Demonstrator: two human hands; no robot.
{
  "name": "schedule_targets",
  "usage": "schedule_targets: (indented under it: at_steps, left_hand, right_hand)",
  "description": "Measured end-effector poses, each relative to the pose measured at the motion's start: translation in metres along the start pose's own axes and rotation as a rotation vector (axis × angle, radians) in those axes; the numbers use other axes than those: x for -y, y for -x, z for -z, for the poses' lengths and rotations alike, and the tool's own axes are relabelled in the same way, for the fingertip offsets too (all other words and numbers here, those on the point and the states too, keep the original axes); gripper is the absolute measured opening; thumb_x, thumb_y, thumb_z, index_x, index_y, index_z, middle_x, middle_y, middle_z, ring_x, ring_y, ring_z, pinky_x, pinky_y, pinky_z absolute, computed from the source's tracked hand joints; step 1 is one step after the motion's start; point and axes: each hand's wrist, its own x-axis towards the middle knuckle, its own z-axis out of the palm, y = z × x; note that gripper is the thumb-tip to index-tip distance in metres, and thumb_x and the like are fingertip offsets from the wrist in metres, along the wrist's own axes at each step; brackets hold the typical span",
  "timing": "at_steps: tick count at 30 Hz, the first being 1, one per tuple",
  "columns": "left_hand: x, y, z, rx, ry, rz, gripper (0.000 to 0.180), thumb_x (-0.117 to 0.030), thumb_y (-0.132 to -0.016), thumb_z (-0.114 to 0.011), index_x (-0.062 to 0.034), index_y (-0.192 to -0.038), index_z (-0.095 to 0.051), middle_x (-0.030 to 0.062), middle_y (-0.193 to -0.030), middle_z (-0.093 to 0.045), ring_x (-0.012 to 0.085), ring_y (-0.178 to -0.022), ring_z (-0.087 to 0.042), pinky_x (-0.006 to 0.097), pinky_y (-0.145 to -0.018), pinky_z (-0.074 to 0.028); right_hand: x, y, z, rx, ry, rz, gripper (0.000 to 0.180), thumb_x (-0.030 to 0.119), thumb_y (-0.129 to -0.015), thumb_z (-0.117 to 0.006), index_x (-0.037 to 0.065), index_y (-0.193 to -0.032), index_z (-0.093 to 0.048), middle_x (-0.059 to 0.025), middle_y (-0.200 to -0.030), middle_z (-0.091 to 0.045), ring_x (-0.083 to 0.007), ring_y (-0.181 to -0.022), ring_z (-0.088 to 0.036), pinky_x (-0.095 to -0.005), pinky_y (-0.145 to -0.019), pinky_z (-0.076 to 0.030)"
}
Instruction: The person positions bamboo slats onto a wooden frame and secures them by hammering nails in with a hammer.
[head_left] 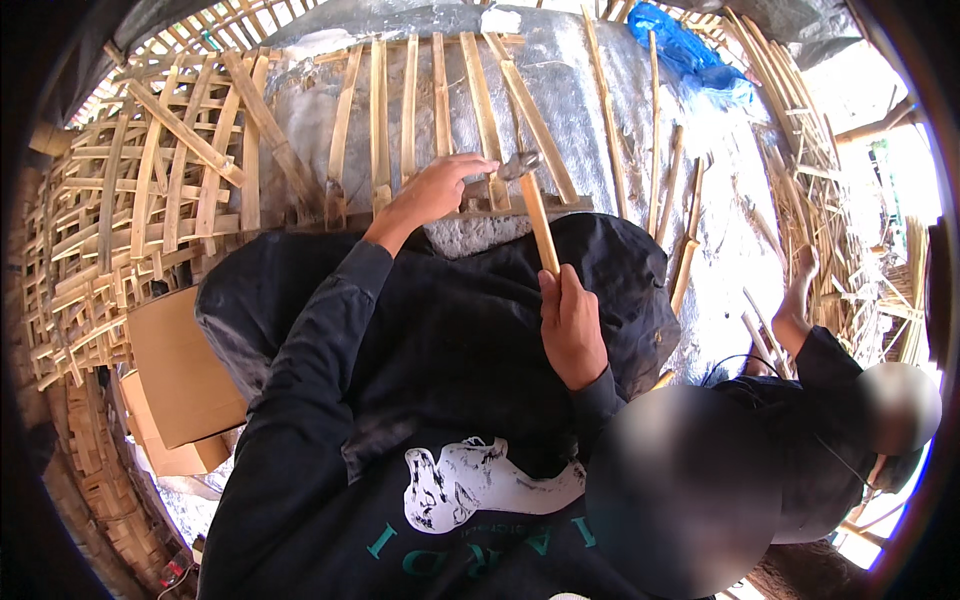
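My right hand (575, 330) is wrapped round the wooden handle of a hammer (538, 222). The hammer's metal head is just above the near end of a bamboo slat (482, 95). Beside that head, my left hand (438, 197) has its thumb and fingertips drawn together over the slat; whatever they pinch is too small to make out. Several more bamboo slats (379, 120) lie side by side, running away from me. Their near ends rest on a crosswise strip (560, 206) in front of my knees, and another crosswise strip lies under the far ends.
Woven bamboo panels (140, 190) are piled on the left, above a cardboard box (185, 365). Loose bamboo sticks (655, 130) lie to the right, near a blue plastic bag (690, 60). Another person (810, 400) sits close at my lower right. Bundled bamboo strips (800, 140) line the right side.
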Motion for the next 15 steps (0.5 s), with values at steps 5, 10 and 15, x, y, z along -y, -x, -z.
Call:
schedule_targets:
  at_steps: [5, 10, 15]
  left_hand:
    - [-0.004, -0.009, 0.003, 0.120, 0.011, 0.069, 0.050, 0.011, -0.091, -0.046, -0.0024, -0.133, -0.068, 0.0168, -0.142, -0.065, 0.0378, -0.133, -0.059, 0.042, -0.114, -0.046]
    - [-0.005, -0.002, 0.005, 0.089, -0.008, 0.107, 0.050, 0.011, -0.090, -0.046, -0.0020, -0.133, -0.068, 0.0173, -0.143, -0.064, 0.0384, -0.134, -0.059, 0.043, -0.115, -0.045]
    - [-0.003, -0.009, 0.004, 0.116, 0.005, 0.048, 0.053, 0.012, -0.088, -0.045, -0.0019, -0.134, -0.067, 0.0180, -0.142, -0.064, 0.0398, -0.132, -0.059, 0.044, -0.114, -0.047]
  right_hand:
    - [-0.016, 0.004, -0.014, -0.028, 0.076, 0.044, 0.026, 0.018, -0.110, -0.057, 0.000, -0.096, -0.045, -0.0310, -0.074, -0.056, -0.0536, -0.072, -0.056, -0.0601, -0.061, -0.040]
    - [0.005, 0.004, -0.005, -0.008, -0.031, 0.056, 0.025, 0.017, -0.110, -0.057, 0.000, -0.096, -0.045, -0.0300, -0.072, -0.055, -0.0531, -0.072, -0.056, -0.0596, -0.061, -0.040]
    - [-0.021, 0.002, -0.018, -0.062, 0.103, 0.131, 0.025, 0.016, -0.110, -0.056, 0.000, -0.095, -0.044, -0.0302, -0.073, -0.055, -0.0534, -0.071, -0.056, -0.0594, -0.060, -0.039]
